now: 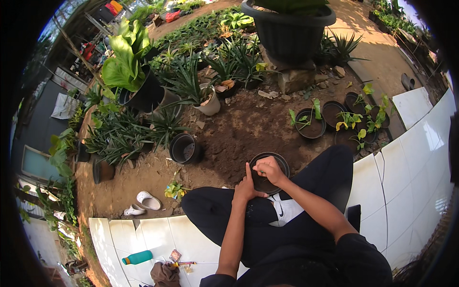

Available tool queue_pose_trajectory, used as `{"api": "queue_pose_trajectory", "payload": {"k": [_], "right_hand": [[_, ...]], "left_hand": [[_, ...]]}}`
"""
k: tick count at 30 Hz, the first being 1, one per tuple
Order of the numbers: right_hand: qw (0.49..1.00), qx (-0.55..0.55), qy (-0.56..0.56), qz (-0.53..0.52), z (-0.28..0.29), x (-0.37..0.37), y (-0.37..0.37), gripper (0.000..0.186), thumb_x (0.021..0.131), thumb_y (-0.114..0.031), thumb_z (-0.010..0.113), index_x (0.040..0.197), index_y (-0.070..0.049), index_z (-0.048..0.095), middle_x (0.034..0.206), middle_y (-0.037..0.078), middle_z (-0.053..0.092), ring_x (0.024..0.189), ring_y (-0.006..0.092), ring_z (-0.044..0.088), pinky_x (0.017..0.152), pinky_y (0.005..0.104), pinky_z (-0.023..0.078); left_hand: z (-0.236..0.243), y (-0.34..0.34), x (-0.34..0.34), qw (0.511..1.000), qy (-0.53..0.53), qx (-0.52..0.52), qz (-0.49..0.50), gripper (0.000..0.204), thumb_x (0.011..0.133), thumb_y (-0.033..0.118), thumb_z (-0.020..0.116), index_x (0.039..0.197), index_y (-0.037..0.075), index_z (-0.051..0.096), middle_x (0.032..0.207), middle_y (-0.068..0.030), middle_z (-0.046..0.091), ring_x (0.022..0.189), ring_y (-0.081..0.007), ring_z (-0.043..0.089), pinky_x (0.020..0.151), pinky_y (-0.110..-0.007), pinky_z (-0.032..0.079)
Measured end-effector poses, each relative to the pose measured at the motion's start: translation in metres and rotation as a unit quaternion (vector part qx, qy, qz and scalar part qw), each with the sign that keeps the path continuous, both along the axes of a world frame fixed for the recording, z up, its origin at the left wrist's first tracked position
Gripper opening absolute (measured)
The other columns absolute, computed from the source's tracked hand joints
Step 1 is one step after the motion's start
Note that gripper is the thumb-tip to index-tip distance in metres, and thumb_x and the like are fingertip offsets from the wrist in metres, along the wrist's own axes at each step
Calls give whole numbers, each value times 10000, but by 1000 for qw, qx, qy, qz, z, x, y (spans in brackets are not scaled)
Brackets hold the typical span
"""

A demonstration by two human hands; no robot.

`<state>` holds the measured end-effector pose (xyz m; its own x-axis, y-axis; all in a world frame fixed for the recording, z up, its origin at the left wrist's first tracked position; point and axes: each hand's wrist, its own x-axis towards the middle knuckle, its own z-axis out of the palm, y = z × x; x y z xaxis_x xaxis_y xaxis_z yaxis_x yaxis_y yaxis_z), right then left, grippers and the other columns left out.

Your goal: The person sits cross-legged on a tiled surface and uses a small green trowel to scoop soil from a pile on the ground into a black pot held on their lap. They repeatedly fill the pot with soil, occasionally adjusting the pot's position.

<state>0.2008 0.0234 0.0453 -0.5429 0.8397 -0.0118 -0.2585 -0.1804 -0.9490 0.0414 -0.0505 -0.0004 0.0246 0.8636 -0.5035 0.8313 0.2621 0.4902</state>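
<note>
A round black plant pot [287, 168] with dark soil in it stands on the ground just in front of my crossed legs. My left hand [245, 188] lies against its left, near side, the index finger pointing away from me and the thumb spread to the right. Nothing shows in that hand. Over the pot's middle, my right hand [269, 170] is closed, its fingers curled in. Whatever those fingers may grip is hidden. Loose dark soil [234, 138] is heaped on the ground beyond the pot.
An unfilled black pot [185, 149] stands left of the soil. Several potted seedlings [351, 119] are at the right, below a large dark planter [289, 33]. Pale clogs [148, 200], a yellowing plant [176, 190] and a teal bottle [137, 258] lie at the left. White tiles [406, 177] edge the ground.
</note>
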Motion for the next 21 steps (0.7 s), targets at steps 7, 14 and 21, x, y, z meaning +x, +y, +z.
{"api": "queue_pose_trajectory", "payload": {"k": [7,14,21], "right_hand": [[993,-51,81,-75,14,13,0,317,852,-142,564,571,-6,506,531,41,483,464,97,388,471,287,292],[990,-90,78,-72,7,21,0,319,865,-149,549,588,-2,487,531,59,470,469,108,391,503,288,319],[991,-68,48,-107,7,16,-11,299,893,-132,520,625,-6,485,563,48,467,525,123,437,543,288,348]], "left_hand": [[13,2,2,999,19,-28,0,1705,482,479,1002,1597,86,-227,1442,-317,536,1314,-420,571,1052,-495,489],[2,-2,1,1000,8,-19,9,1672,496,497,997,1622,132,-184,1388,-289,598,1295,-432,587,1037,-585,461],[0,1,1,1000,10,-15,8,1667,504,492,996,1621,138,-189,1400,-290,589,1299,-438,581,1044,-587,454]]}}
